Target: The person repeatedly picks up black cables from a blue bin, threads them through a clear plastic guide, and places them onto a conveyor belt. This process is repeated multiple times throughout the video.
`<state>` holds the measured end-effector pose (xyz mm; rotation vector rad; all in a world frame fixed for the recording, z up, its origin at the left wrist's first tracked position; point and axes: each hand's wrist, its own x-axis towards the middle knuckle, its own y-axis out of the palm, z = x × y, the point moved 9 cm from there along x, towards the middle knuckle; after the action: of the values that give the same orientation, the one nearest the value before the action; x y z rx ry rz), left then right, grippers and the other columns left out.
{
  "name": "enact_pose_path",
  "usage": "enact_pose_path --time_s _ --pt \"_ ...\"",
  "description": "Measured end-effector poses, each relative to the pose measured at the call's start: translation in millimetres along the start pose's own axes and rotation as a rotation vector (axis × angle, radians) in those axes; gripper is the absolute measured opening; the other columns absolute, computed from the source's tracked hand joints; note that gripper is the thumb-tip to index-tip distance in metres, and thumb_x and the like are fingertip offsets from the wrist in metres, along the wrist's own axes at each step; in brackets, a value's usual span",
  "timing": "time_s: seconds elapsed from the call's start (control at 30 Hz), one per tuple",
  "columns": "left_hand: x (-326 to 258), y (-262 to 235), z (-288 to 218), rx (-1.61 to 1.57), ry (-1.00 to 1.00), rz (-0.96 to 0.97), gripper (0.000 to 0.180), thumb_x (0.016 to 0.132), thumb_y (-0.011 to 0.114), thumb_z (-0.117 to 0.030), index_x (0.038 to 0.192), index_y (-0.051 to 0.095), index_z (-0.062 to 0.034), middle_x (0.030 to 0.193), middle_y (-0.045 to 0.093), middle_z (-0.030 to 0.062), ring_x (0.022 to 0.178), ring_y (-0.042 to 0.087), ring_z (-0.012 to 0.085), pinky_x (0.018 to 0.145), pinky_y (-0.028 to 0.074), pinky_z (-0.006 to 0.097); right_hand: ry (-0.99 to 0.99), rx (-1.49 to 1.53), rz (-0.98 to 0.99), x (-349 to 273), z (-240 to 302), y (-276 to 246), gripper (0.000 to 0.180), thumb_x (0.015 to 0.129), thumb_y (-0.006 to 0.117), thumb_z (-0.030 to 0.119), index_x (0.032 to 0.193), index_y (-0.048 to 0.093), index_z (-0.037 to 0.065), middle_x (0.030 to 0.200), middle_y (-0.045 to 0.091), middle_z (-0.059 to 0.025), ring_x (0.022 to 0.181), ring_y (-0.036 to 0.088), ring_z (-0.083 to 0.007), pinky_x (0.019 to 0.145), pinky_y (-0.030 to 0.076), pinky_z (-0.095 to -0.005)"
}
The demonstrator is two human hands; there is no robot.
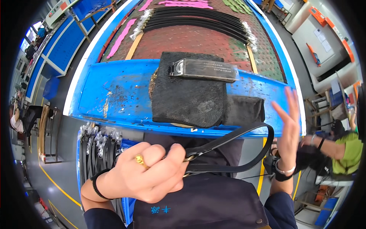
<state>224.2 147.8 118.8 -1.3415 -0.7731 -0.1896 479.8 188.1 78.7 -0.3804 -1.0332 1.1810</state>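
Left hand (152, 171) is clamping a black strap (223, 141) by its metal-fitted end; strap is looping out rightward in front of the dark apron (198, 202), below the blue tabletop (122, 87). Right hand (288, 124) is holding nothing, fingers spreading apart, hovering just beside the loop. Clear case (207, 70) is lying on a black pad (190, 99); black straps (194, 23) are lying beyond.

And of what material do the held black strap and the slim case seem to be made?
Black strap: smooth, probably leather or imitation leather, judging by its soft sheen and bend. Slim case: likely clear, glossy plastic, given its see-through end and highlights.
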Motion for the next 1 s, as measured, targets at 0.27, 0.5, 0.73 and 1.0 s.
enact_pose_path --time_s 0.27,0.5,0.73,1.0 --pt "16.4 5.1 -13.4 0.038 0.037 -0.01 0.018 0.067 0.058 -0.018 0.073 0.064 -0.0023 0.086 0.058 0.0113 0.053 0.047 0.0157 0.045 0.037 0.025 -0.693 -0.213 0.176 -57.0 134.9 25.7 0.058 0.075 0.037 0.062 0.112 0.063 0.025 0.139 0.032 -0.0054 0.131 0.013 -0.0438 0.104 -0.002 -0.0583" --pt "13.5 5.4 -18.2 0.04 0.06 -0.014 0.016 0.062 0.059 -0.018 0.069 0.061 -0.0034 0.085 0.058 0.0107 0.056 0.047 0.0153 0.045 0.036 0.024 -0.61 -0.146 0.141 -53.7 137.5 31.6 0.074 0.049 0.057 0.059 0.114 0.062 0.025 0.135 0.041 0.0017 0.13 0.018 -0.0413 0.102 -0.003 -0.0612" --pt "9.9 5.7 -17.8 0.047 0.055 -0.04 0.016 0.06 0.059 -0.018 0.068 0.061 -0.0039 0.084 0.059 0.0104 0.056 0.046 0.0146 0.044 0.034 0.024 -0.532 0.103 0.242 -48.8 137.0 35.4 0.056 0.086 0.031 0.057 0.113 0.063 0.02 0.133 0.043 -0.0075 0.13 0.019 -0.0426 0.103 -0.002 -0.0571" --pt "10.4 8.8 -19.9 0.079 0.093 -0.019 0.015 0.059 0.059 -0.017 0.069 0.062 -0.0056 0.084 0.058 0.0095 0.058 0.043 0.0143 0.044 0.032 0.023 -0.431 0.149 0.219 -32.3 129.9 26.3 0.062 0.09 0.022 0.056 0.106 0.067 0.015 0.129 0.047 -0.0159 0.13 0.02 -0.0429 0.105 0.0 -0.052"
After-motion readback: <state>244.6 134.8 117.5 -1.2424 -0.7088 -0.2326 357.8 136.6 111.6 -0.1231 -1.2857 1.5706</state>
